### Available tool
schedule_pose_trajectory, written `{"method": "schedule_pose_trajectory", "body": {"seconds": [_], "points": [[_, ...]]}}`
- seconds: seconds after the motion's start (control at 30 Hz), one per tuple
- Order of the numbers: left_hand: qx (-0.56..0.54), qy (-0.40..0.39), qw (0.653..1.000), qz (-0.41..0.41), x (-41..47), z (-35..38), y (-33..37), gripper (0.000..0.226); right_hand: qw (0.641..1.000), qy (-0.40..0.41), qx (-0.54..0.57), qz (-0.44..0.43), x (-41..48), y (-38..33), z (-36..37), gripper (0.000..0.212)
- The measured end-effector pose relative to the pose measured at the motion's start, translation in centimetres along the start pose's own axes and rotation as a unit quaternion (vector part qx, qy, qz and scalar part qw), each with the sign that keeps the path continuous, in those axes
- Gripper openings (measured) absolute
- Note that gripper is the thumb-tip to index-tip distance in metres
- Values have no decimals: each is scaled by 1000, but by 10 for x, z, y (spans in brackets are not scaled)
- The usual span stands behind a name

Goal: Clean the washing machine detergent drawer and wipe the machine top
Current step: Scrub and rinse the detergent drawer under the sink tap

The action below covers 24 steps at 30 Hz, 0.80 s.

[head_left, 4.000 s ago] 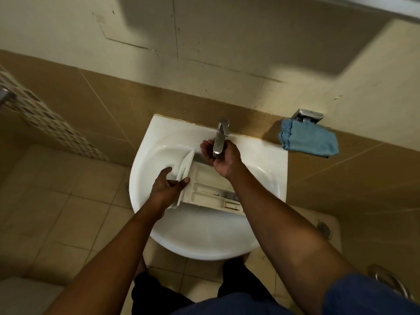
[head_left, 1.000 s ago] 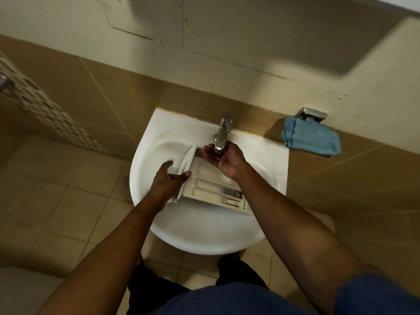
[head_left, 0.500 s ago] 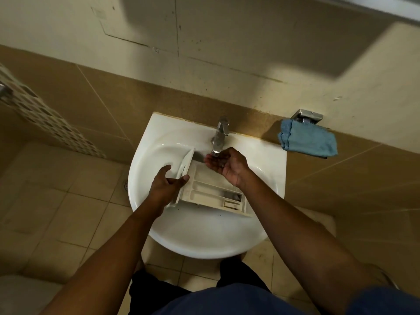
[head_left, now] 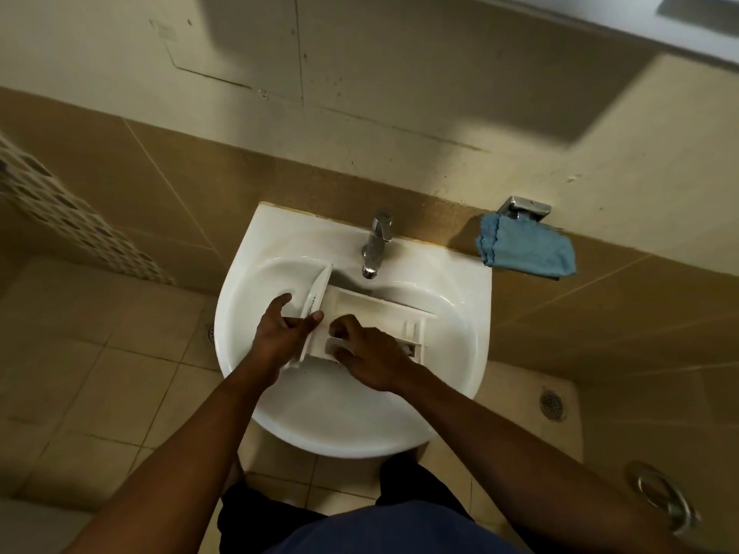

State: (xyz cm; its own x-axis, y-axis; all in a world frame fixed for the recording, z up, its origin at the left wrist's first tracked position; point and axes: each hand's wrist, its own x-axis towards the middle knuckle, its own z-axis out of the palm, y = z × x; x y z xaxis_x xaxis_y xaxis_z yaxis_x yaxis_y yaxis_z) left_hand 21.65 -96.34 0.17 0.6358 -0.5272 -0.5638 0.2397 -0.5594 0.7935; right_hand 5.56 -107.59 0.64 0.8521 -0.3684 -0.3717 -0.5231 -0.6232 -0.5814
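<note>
**One drawer, two hands, one basin**

One white plastic detergent drawer [head_left: 380, 313] lies in one white ceramic wash basin [head_left: 280, 241], with its curved front panel turned to the left. Both hands are on it. The left hand [head_left: 284, 329] grips the front panel, thumb on the inner face and fingers round the outer. The right hand [head_left: 372, 357] is curled over the drawer's near side, with bent fingertips down among the compartments. It hides the middle ones, and the left hand covers the panel's lower end.

One chrome tap [head_left: 376, 245] stands at the back of the basin, its spout over the drawer's far left corner. One blue folded cloth [head_left: 528, 253] hangs from one metal wall bracket [head_left: 524, 207] to the right, well apart from the basin. Two round drains are set in the tiled floor [head_left: 100, 373]: the left drain [head_left: 210, 331] just beside the basin's edge and the right drain [head_left: 553, 403] near the wall. One round metal fitting [head_left: 660, 497] shows at lower right.
</note>
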Motion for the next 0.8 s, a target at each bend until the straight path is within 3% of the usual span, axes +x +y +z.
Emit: {"method": "schedule_pose_trajectory", "body": {"seconds": [0.1,0.3,0.4,0.5,0.6,0.8], "points": [[6,-4,1000,4,0,-1,1,83,997,-41,-58,-2,-19,31,-11,50],[4,-3,1000,-2,-1,1,3,84,984,-41,-174,6,-10,25,-31,37],[0,0,1000,-1,0,1,2,86,993,22,-115,-7,11,-4,-18,28],[3,-4,1000,2,1,0,1,86,998,36,-46,2,9,-17,-3,38],[4,-11,1000,1,0,-1,3,86,996,33,-82,-11,-12,3,1,50],[12,-11,1000,-2,-1,-1,4,86,987,-12,-155,33,-15,41,-31,42]]}}
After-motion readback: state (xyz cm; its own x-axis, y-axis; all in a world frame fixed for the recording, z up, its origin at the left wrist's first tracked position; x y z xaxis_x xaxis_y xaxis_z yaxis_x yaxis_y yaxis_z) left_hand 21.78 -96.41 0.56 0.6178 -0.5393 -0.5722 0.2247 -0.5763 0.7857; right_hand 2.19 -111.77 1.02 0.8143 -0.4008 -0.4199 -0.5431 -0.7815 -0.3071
